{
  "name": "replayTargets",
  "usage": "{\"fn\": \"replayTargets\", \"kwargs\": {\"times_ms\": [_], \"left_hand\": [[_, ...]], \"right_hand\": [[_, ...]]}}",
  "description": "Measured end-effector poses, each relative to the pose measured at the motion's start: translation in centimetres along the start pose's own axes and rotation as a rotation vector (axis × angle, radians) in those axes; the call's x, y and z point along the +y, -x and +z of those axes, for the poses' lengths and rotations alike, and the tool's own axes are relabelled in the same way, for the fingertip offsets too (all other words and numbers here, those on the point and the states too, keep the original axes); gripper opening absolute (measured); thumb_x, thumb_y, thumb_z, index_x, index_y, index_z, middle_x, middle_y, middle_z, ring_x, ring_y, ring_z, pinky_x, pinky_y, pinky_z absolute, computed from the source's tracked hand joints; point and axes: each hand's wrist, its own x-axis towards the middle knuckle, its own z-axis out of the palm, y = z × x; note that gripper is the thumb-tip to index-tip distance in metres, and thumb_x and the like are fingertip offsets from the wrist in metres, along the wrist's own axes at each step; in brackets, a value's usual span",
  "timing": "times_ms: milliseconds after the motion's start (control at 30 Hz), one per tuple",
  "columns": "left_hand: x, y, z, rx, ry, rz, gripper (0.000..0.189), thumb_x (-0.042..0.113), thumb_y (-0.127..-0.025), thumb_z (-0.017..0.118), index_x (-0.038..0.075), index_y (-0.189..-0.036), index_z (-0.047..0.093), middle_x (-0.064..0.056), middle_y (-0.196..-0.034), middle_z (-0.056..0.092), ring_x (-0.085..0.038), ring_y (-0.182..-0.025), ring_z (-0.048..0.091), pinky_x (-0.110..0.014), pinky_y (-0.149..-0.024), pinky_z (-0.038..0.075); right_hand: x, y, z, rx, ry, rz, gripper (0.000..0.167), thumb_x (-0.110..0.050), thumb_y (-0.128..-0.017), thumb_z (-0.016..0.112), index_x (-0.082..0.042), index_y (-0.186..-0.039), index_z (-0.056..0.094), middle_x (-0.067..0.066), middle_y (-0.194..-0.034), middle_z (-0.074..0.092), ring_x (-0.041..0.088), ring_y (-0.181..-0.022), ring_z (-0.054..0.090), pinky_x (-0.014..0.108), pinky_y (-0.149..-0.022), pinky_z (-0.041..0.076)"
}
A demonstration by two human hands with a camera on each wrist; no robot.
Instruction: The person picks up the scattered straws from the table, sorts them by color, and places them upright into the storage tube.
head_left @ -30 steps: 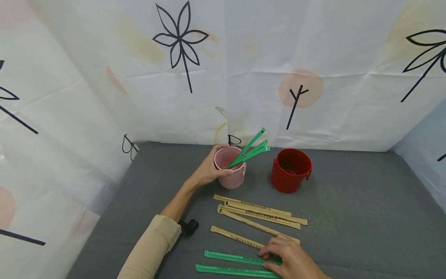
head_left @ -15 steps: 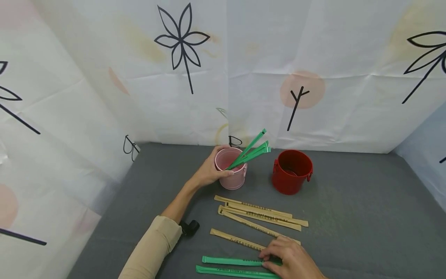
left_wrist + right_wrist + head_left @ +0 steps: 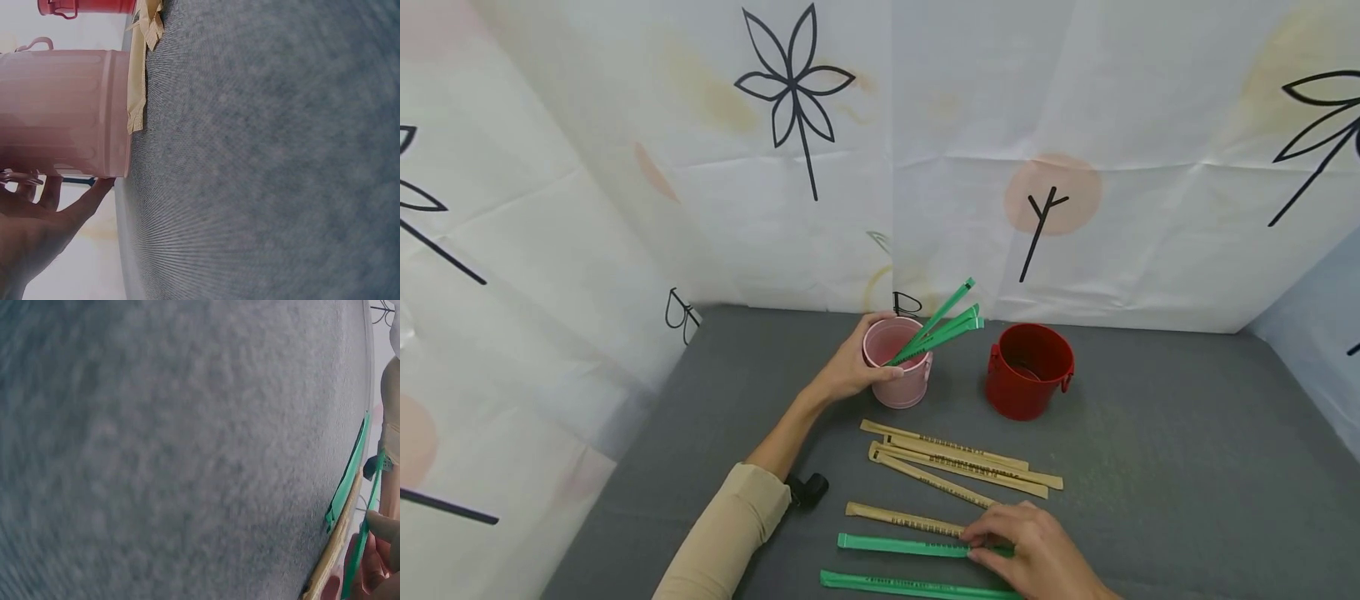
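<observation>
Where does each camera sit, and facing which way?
Head: worn there, facing forward and down at the table; left hand, left arm and right hand show.
Left wrist: worn there, facing the table and pink bucket; left hand shows.
Right wrist: worn there, facing the table and a pinched green stick; right hand and left arm show.
Shared: head and left wrist show the red bucket.

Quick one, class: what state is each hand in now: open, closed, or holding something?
Left hand: holding the pink bucket.
Right hand: pinching a green stick.
</observation>
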Motion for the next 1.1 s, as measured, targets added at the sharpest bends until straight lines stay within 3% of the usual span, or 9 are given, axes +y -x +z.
{"fn": "replayTargets", "kwargs": {"times_ms": [133,333,533,867,1100], "left_hand": [[2.1,0.3,0.1,-0.021,0.022,-0.011,0.089,0.005,-0.08,0.078,-0.006,-0.149,0.024,-0.036,-0.142,0.04,-0.055,-0.125,0.044,-0.068,-0.096,0.039],[2.3,0.3,0.1,-0.017,0.013,-0.012,0.087,0.003,-0.08,0.078,-0.004,-0.149,0.025,-0.034,-0.141,0.041,-0.053,-0.125,0.046,-0.067,-0.096,0.041],[2.4,0.2,0.1,-0.014,-0.011,-0.021,0.085,0.004,-0.081,0.077,-0.001,-0.149,0.027,-0.03,-0.141,0.043,-0.05,-0.124,0.048,-0.065,-0.096,0.042],[2.4,0.1,0.1,-0.022,-0.009,-0.005,0.086,0.003,-0.08,0.078,-0.002,-0.149,0.027,-0.032,-0.141,0.042,-0.053,-0.124,0.046,-0.065,-0.096,0.042],[2.2,0.2,0.1,-0.023,0.016,-0.004,0.087,0.001,-0.08,0.077,-0.006,-0.149,0.024,-0.033,-0.141,0.041,-0.054,-0.124,0.046,-0.067,-0.096,0.041]], "right_hand": [[0.1,-0.2,-0.2,-0.006,-0.124,0.033,0.014,-0.014,-0.085,0.078,-0.017,-0.099,0.075,-0.009,-0.092,0.071,-0.003,-0.075,0.062,0.019,-0.06,0.051],[-0.2,-0.8,-1.0,-0.053,-0.177,0.189,0.013,-0.016,-0.087,0.077,-0.018,-0.099,0.076,-0.012,-0.091,0.071,-0.002,-0.074,0.062,0.023,-0.061,0.053],[-0.2,-1.4,-1.9,-0.068,-0.208,0.275,0.011,-0.017,-0.088,0.076,-0.022,-0.098,0.075,-0.013,-0.091,0.07,0.001,-0.073,0.064,0.024,-0.061,0.054],[-0.3,-1.9,-3.7,0.088,-0.236,0.314,0.01,-0.015,-0.085,0.079,-0.019,-0.093,0.078,-0.006,-0.09,0.072,0.007,-0.068,0.066,0.027,-0.057,0.054],[-0.5,-2.3,-4.8,0.159,-0.208,0.31,0.013,-0.015,-0.084,0.08,-0.024,-0.094,0.078,-0.007,-0.095,0.072,0.009,-0.076,0.068,0.027,-0.064,0.056]]}}
